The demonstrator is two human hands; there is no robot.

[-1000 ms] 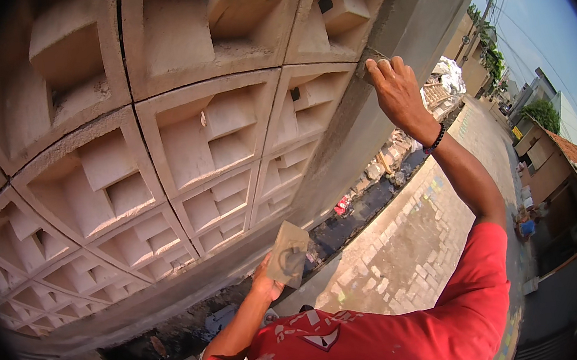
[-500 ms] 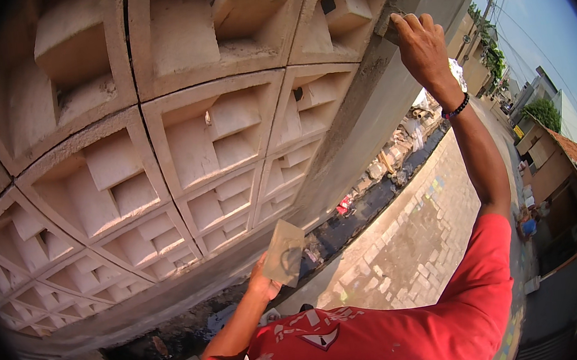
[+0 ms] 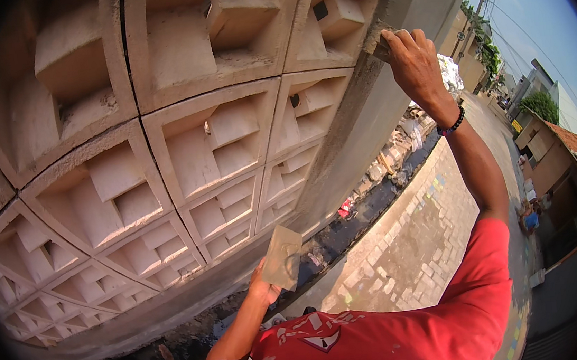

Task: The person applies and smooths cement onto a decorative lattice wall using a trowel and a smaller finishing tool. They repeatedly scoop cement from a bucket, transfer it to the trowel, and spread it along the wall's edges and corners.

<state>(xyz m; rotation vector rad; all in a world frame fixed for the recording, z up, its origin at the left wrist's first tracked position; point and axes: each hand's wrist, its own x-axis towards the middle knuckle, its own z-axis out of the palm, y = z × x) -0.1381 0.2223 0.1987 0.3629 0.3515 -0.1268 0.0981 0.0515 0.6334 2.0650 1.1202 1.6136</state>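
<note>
My left hand (image 3: pixel 264 286) grips a flat rectangular board (image 3: pixel 283 257), grey-brown with a wet-looking smear on its face, held low in front of the wall. Up at the right, my right hand (image 3: pixel 418 67) is closed around a small flat tool with a dark edge (image 3: pixel 380 46); the fingers hide most of it, so I cannot tell its exact kind. That tool touches the rough grey strip (image 3: pixel 347 101) where the patterned block wall (image 3: pixel 207 129) meets the smooth grey pillar (image 3: pixel 418 11). The strip looks darker and wetter than the pillar.
A dark drainage ditch (image 3: pixel 323 246) runs along the wall's foot, with rubble and litter (image 3: pixel 397 155) farther along it. Beside it lies a paved path (image 3: pixel 406 252). Houses (image 3: pixel 552 175) stand at the right, with overhead wires beyond.
My right hand has moved a little down and to the left along the grey strip with its tool. The left hand and board have hardly moved.
</note>
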